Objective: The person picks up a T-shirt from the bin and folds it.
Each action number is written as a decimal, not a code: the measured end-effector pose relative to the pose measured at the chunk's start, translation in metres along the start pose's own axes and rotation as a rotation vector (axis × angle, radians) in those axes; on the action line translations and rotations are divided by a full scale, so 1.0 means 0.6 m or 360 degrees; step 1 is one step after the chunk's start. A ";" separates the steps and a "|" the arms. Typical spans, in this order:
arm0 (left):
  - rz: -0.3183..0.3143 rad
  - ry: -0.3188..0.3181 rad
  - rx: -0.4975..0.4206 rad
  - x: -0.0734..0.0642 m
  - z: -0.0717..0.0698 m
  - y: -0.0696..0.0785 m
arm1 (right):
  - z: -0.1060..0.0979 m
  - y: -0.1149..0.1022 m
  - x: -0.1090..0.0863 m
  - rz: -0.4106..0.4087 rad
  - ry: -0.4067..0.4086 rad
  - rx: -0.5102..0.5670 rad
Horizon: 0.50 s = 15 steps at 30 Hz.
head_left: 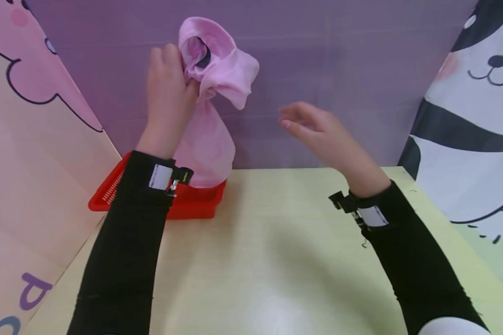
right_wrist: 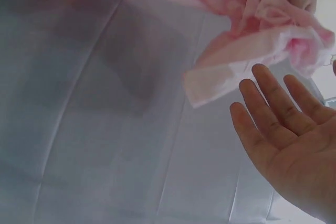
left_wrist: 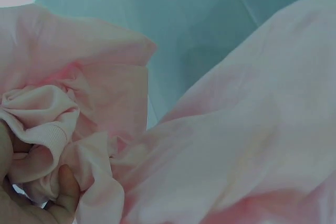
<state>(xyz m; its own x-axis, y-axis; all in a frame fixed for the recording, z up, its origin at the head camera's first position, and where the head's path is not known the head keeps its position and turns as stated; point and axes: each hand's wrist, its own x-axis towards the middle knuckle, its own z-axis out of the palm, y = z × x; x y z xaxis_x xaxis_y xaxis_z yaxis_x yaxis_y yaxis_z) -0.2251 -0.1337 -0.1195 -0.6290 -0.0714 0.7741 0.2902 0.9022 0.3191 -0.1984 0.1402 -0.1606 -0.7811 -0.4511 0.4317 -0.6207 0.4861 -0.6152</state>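
Note:
A pink T-shirt hangs bunched from my left hand, which grips it near the ribbed collar. The collar loops open at the top, with a dark patch showing inside. In the left wrist view, the fingers and thumb pinch folds of the ribbed edge, while the shirt's body spreads to the right. My right hand is raised in the air to the right of the shirt, holding nothing. Its fingers extend loosely below a hanging sleeve in the right wrist view.
A red plastic basket stands at the table's back left, partly hidden behind the shirt and my left forearm. The pale table meets a purple backdrop. Printed panels flank both sides, with a panda on the right.

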 end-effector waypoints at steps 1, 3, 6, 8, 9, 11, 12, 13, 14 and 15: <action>-0.0002 0.0012 -0.0015 -0.001 0.002 0.007 | 0.001 -0.005 0.004 0.0004 0.0001 0.0022; 0.0010 0.0052 -0.0043 -0.005 0.006 0.021 | 0.003 -0.013 0.010 -0.0009 0.0004 0.0094; 0.0047 0.0105 -0.0089 -0.012 0.013 0.040 | 0.006 -0.021 0.018 -0.0057 0.0012 0.0224; 0.0070 0.0131 -0.0106 -0.017 0.017 0.052 | 0.008 -0.023 0.022 -0.0101 0.0015 0.0312; 0.0082 0.0136 -0.0122 -0.020 0.019 0.058 | 0.009 -0.023 0.023 -0.0119 0.0012 0.0352; 0.0119 0.0151 -0.0158 -0.025 0.025 0.069 | 0.010 -0.020 0.023 -0.0151 0.0010 0.0420; 0.0136 0.0159 -0.0178 -0.028 0.028 0.074 | 0.011 -0.018 0.023 -0.0171 0.0012 0.0458; 0.0156 0.0169 -0.0199 -0.030 0.031 0.079 | 0.011 -0.016 0.023 -0.0193 0.0014 0.0499; 0.0177 0.0174 -0.0225 -0.032 0.035 0.083 | 0.012 -0.013 0.023 -0.0207 0.0018 0.0537; 0.0207 0.0184 -0.0251 -0.035 0.039 0.087 | 0.012 -0.011 0.023 -0.0225 0.0021 0.0578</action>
<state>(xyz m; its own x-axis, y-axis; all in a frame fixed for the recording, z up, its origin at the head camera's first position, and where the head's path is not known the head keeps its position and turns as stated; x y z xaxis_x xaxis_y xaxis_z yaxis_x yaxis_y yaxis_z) -0.2137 -0.0753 -0.1319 -0.4949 -0.0153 0.8688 0.4784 0.8299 0.2871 -0.2047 0.1255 -0.1557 -0.6917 -0.4839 0.5361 -0.6599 0.1219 -0.7414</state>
